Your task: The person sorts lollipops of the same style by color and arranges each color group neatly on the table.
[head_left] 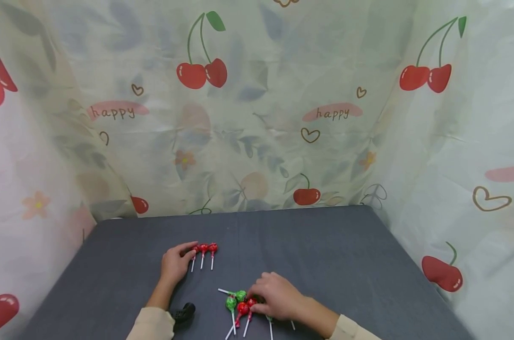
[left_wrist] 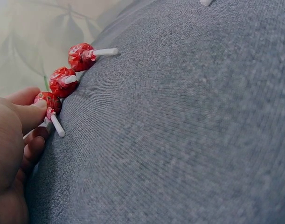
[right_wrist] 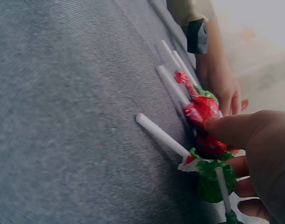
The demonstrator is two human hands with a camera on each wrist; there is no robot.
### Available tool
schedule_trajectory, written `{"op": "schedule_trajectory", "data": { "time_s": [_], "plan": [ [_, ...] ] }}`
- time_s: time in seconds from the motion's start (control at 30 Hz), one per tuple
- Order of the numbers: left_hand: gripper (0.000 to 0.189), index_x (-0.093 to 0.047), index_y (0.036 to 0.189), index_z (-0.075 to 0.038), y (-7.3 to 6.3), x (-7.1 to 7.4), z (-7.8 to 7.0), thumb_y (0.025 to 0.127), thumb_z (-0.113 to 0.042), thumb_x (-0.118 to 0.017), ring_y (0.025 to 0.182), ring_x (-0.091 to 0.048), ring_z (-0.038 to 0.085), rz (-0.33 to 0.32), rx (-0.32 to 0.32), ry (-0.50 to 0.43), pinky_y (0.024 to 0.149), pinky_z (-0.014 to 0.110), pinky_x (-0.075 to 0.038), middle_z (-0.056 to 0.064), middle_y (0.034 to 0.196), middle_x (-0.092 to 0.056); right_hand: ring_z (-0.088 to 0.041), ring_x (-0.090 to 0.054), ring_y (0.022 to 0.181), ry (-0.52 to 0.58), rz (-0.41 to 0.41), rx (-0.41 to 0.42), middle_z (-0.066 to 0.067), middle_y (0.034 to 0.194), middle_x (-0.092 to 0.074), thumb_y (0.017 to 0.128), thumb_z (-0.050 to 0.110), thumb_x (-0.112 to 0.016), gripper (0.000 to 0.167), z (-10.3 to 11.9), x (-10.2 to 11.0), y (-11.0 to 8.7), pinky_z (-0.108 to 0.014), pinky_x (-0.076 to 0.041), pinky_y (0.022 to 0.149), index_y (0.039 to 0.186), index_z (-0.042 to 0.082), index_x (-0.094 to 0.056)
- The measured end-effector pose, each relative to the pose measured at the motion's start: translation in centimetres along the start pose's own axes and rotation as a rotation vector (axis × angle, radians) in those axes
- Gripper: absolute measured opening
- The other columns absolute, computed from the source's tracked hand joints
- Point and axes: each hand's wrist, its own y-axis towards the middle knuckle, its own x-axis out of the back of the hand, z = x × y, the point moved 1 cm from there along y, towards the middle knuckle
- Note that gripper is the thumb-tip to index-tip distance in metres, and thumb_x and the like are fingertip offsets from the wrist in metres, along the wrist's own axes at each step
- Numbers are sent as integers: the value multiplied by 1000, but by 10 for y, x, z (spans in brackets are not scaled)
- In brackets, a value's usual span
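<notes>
On my feed, 3 red lollipops (head_left: 203, 248) lay in a row on the dark cloth (head_left: 325, 255), each candy inside a red wrapper (left_wrist: 80, 57). Left hand (head_left: 175, 264) had thumb and finger pinched on the leftmost one. Right hand (head_left: 278, 297) pinched 1 pile lollipop (head_left: 251, 302), also red-wrapped, thumb on its head. Just beside it: another red (head_left: 242, 308) and green-wrapped lollipops (head_left: 231, 302); I couldn't count those under the hand.
</notes>
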Motion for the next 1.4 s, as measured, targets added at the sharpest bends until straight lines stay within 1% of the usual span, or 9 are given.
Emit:
{"op": "schedule_trajectory", "data": {
  "time_s": [0.17, 0.3, 0.47, 0.63, 0.8, 1.0, 1.17, 1.3, 1.4],
  "plan": [
    [27, -72, 119, -15, 1, 0, 0, 92, -14, -68, 101, -60, 31, 5, -10, -3, 86, 51, -44, 15, 116, -67, -1, -38, 69, 27, 27, -27, 18, 76, -54, 85, 41, -72, 20, -1, -2, -2, -20, -32, 62, 100, 27, -73],
    [27, -72, 119, -14, 1, 0, -1, 92, -14, -68, 101, -60, 31, 5, -14, -4, 86, 51, -44, 15, 117, -67, 0, -36, 68, 47, 32, -28, 20, 74, -52, 85, 41, -72, 20, -1, -2, -2, -19, -31, 62, 99, 27, -72],
    [27, -72, 118, -15, 1, 0, -1, 92, -14, -68, 96, -59, 29, -1, -11, -1, 83, 48, -44, 14, 115, -67, 0, -36, 68, 38, 4, -8, 18, 73, -52, 82, 41, -75, 21, -1, -2, -3, -18, -31, 62, 96, 26, -72],
    [27, -72, 118, -15, 1, 0, -1, 92, -15, -68, 96, -59, 29, 1, -1, -6, 84, 49, -44, 14, 115, -67, -1, -37, 70, 33, -20, 16, 17, 77, -55, 80, 40, -76, 22, -1, -2, -3, -18, -31, 64, 95, 25, -72],
    [27, -72, 119, -16, -1, -1, 0, 92, -15, -68, 96, -58, 30, 1, 7, -12, 84, 49, -44, 14, 115, -67, -1, -37, 71, 61, -29, 37, 16, 77, -55, 80, 40, -76, 23, -1, 1, -3, -17, -32, 65, 95, 23, -72],
    [29, -71, 121, -16, -1, -2, 0, 93, -14, -67, 101, -58, 30, 6, 10, -10, 86, 51, -44, 15, 118, -66, -1, -38, 71, 86, -41, 54, 13, 79, -58, 83, 42, -73, 24, -5, 7, -2, -18, -33, 66, 96, 22, -72],
    [29, -71, 121, -15, -1, -2, 1, 93, -14, -67, 105, -58, 31, 8, 9, -21, 88, 52, -43, 16, 120, -65, 0, -40, 71, 116, -3, 58, 15, 82, -61, 85, 44, -70, 25, -10, 15, 3, -17, -33, 65, 99, 23, -72],
    [28, -71, 120, -15, 0, -2, 1, 92, -13, -68, 105, -59, 32, 3, 6, -19, 88, 52, -43, 16, 119, -65, 1, -39, 71, 143, 32, 38, 16, 81, -59, 86, 44, -69, 24, -14, 25, 7, -17, -33, 65, 101, 25, -71],
    [28, -72, 120, -15, -1, -2, 1, 92, -14, -68, 103, -59, 32, -4, 5, -14, 87, 51, -44, 15, 118, -66, 1, -40, 70, 138, 44, 25, 17, 80, -58, 86, 43, -69, 23, -18, 33, 11, -18, -34, 66, 101, 26, -71]
  ]
}}
